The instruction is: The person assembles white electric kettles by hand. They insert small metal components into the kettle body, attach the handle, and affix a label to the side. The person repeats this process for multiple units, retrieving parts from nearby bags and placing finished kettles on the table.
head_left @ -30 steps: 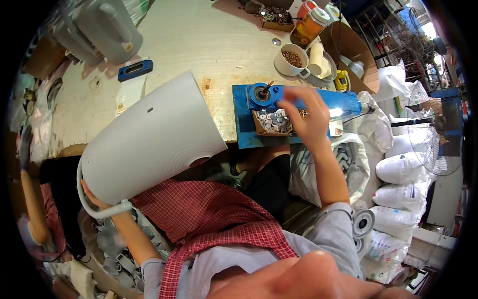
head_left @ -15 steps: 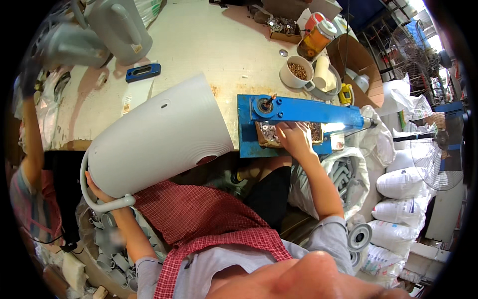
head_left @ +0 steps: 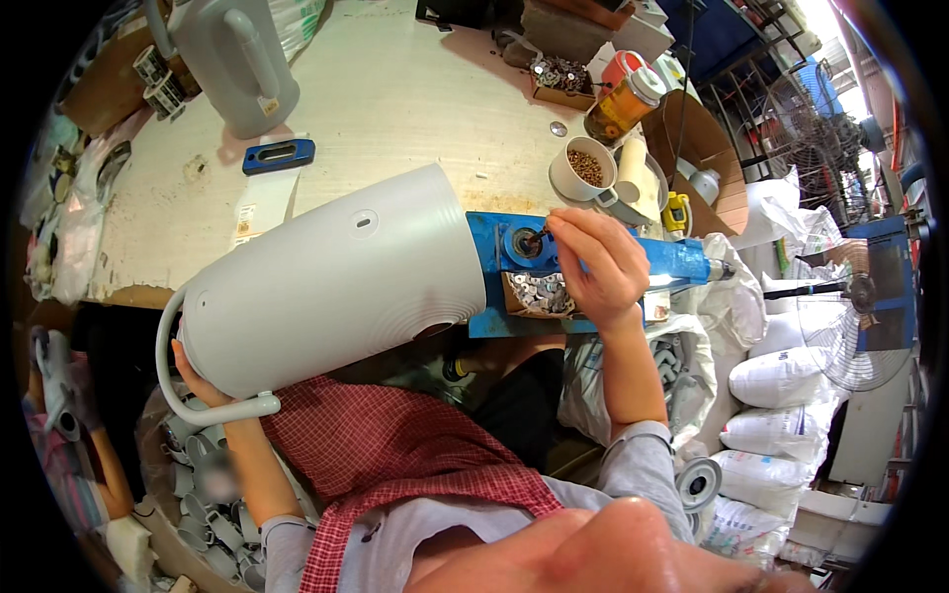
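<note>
A large grey plastic jug-shaped shell (head_left: 336,287) with a curved handle lies on its side, across the table edge and above my lap. My left hand (head_left: 203,381) is wrapped round its lower left end, inside the loop of the handle; some fingers are hidden. The shell's wide end reaches the blue metal press (head_left: 484,262). My right hand (head_left: 603,262) pinches at the round socket (head_left: 524,242) on the press arm; what the fingertips hold is too small to name. Just below them stands a small box of metal parts (head_left: 539,294).
A cup of brassy bits (head_left: 583,168), a jar (head_left: 625,104) and another parts box (head_left: 563,79) stand behind the press. A grey jug (head_left: 237,64) and a blue tool (head_left: 279,156) are at the left. A co-worker (head_left: 74,445) holds a grey part. White sacks (head_left: 781,376) line the right.
My right hand has risen from the parts box to the press socket. The shell has shifted right and rolled a little. The co-worker's blurred jug at the left has gone from the table.
</note>
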`<action>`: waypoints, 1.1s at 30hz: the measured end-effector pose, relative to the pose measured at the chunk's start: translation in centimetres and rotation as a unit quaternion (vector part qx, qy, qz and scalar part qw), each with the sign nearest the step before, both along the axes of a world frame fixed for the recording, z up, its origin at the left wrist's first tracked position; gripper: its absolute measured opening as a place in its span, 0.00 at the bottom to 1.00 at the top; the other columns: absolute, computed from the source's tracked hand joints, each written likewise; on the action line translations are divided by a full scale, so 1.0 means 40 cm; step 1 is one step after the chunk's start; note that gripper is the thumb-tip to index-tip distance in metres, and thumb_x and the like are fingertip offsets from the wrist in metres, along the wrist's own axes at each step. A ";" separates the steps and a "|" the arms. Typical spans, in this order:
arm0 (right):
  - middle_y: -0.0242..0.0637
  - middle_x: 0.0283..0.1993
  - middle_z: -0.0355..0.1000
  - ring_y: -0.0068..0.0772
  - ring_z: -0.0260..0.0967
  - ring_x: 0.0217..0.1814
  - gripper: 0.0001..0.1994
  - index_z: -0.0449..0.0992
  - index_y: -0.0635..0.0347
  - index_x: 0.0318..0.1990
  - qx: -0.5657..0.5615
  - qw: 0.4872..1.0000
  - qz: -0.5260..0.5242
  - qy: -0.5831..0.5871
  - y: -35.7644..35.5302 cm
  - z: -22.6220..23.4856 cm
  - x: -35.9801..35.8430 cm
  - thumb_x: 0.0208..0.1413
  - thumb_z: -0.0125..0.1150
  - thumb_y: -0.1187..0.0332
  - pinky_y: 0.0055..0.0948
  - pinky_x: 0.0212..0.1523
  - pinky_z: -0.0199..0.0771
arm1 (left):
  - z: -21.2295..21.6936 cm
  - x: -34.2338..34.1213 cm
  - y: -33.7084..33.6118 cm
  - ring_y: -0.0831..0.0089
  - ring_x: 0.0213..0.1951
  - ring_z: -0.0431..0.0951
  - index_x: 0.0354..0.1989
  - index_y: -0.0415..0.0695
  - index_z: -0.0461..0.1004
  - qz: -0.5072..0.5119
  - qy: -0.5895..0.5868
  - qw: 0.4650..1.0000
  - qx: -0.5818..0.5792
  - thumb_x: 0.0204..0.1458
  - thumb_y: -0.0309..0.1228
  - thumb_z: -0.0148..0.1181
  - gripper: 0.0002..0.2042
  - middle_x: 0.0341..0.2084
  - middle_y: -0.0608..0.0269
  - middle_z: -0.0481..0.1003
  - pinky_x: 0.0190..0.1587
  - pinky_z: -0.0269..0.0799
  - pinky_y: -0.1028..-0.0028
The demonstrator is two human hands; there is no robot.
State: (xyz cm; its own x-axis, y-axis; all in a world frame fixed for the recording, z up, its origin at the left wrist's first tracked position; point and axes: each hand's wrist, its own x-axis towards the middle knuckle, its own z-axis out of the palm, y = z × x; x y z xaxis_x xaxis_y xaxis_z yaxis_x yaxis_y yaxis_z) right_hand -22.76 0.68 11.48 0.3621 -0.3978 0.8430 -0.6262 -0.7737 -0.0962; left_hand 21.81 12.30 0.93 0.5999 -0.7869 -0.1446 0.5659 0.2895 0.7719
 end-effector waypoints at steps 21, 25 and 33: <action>0.38 0.38 0.79 0.28 0.75 0.42 0.07 0.80 0.65 0.40 0.354 0.883 0.034 -0.306 0.034 -0.069 0.042 0.53 0.64 0.77 0.24 0.45 0.73 | 0.091 -0.051 -0.052 0.66 0.50 0.76 0.56 0.43 0.70 -0.034 -0.047 0.997 -0.056 0.63 0.52 0.40 0.26 0.50 0.58 0.75 0.51 0.74 0.67; 0.41 0.40 0.79 0.30 0.75 0.43 0.11 0.79 0.68 0.44 0.354 0.873 0.023 -0.336 0.044 -0.078 0.027 0.54 0.64 0.73 0.26 0.48 0.73 | 0.084 -0.067 -0.071 0.64 0.54 0.74 0.60 0.42 0.66 -0.066 -0.052 0.993 -0.081 0.63 0.50 0.40 0.27 0.54 0.55 0.72 0.55 0.72 0.65; 0.35 0.46 0.73 0.28 0.70 0.46 0.17 0.73 0.68 0.49 0.374 0.809 -0.031 -0.453 0.243 -0.136 -0.080 0.62 0.60 0.62 0.29 0.51 0.69 | 0.106 -0.262 -0.199 0.64 0.54 0.72 0.58 0.38 0.64 -0.140 -0.181 0.968 -0.099 0.61 0.50 0.43 0.28 0.52 0.53 0.70 0.57 0.69 0.63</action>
